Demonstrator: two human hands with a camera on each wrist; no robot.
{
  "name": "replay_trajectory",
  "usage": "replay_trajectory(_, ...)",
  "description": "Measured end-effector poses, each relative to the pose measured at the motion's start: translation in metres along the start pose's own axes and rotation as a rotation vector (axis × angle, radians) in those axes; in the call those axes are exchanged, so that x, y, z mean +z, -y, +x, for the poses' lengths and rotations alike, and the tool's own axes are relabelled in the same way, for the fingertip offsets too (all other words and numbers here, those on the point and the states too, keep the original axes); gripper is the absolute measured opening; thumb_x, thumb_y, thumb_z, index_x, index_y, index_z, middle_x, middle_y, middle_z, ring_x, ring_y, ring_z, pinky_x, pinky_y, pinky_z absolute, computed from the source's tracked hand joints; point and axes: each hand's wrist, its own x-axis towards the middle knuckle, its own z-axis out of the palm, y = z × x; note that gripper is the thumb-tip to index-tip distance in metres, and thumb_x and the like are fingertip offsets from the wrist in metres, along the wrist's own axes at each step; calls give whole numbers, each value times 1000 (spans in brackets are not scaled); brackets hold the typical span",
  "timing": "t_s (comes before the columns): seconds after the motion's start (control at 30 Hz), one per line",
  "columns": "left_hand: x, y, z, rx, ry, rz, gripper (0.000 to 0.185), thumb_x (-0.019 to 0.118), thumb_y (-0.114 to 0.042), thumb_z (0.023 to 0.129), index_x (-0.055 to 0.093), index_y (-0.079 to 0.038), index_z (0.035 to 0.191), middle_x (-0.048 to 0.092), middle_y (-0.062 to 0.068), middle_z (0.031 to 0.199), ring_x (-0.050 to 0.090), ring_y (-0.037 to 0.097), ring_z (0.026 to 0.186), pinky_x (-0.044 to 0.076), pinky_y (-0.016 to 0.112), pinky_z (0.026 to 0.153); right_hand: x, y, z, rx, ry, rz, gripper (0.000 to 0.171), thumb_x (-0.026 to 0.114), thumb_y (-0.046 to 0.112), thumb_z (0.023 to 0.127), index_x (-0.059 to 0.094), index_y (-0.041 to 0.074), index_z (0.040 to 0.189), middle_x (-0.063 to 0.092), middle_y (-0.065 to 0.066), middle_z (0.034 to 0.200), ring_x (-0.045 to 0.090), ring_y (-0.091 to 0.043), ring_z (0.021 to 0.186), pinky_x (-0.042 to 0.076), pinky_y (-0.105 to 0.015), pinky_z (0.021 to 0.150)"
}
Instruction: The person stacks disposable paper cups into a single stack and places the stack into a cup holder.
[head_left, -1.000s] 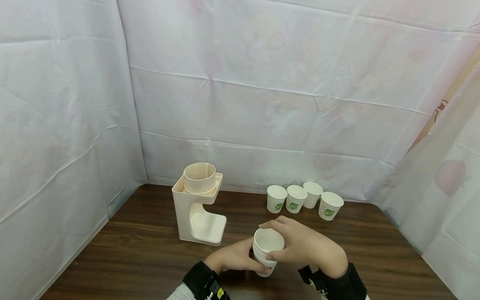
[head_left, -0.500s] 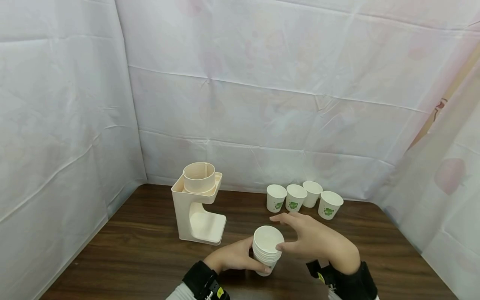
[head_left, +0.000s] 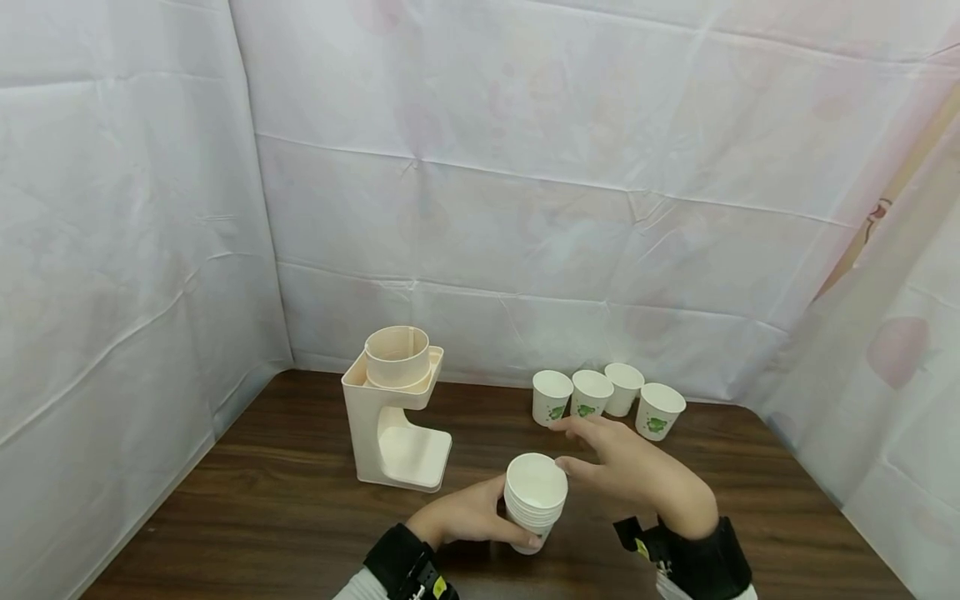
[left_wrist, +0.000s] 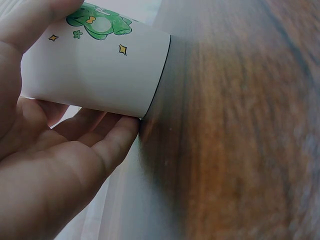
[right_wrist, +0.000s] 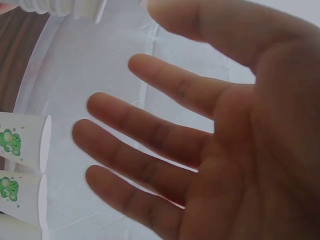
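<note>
- The left hand point(head_left: 468, 517) is gripping a stack of paper cups point(head_left: 534, 498) standing on the desk point(head_left: 285, 500).
- The right hand point(head_left: 637, 475) is hovering just beside it, fingers point(right_wrist: 150, 135) spread wide, holding nothing.
- 4 cups point(head_left: 607, 400) are standing behind.

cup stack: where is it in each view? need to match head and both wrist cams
Head: cup stack at lower centre, gripped by the left hand; right hand open beside it.
Left wrist: stack's bottom cup fills the upper left, lying sideways in frame, fingers under it.
Right wrist: only its edge, top left corner.
Shared landmark: the brown table.
</note>
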Motion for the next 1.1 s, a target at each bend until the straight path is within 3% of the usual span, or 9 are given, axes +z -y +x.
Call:
replay_trajectory(0.1, 1, 0, -1, 4, -4, -1, 71, 84, -15, 81, 48, -24, 141, 63, -10, 123, 55, 9, 118, 36, 35, 104, 3, -3, 3, -3, -42, -38, 39, 67, 27, 98, 60, 15, 134, 63, -4, 120, 60, -26, 112, 51, -47, 88)
replay_trajectory(0.27, 2, 0, 0, 15, -14, 11, 70, 85, -15, 80, 49, -23, 139, 63, -10, 122, 55, 8, 118, 36, 33, 104, 8, -9, 7, 8, -93, -58, 39, 67, 25, 98, 60, 11, 133, 62, -5, 127, 60, -27, 116, 50, -48, 92)
replay_trajectory(0.6, 1, -1, 0, 4, -17, 33, 73, 85, -17, 80, 46, -24, 141, 62, -11, 123, 53, 8, 120, 33, 39, 107, 14, -21, 15, -28, -152, -65, 41, 67, 24, 98, 59, 8, 135, 61, -10, 130, 61, -30, 115, 51, -48, 90)
replay_trajectory(1.1, 0, 1, 1, 14, -3, 21, 71, 84, -16, 81, 47, -22, 141, 62, -10, 124, 54, 8, 119, 36, 34, 105, 29, -34, 30, -57, -216, -100, 45, 71, 22, 96, 58, 5, 135, 60, -14, 130, 58, -32, 119, 50, -50, 92)
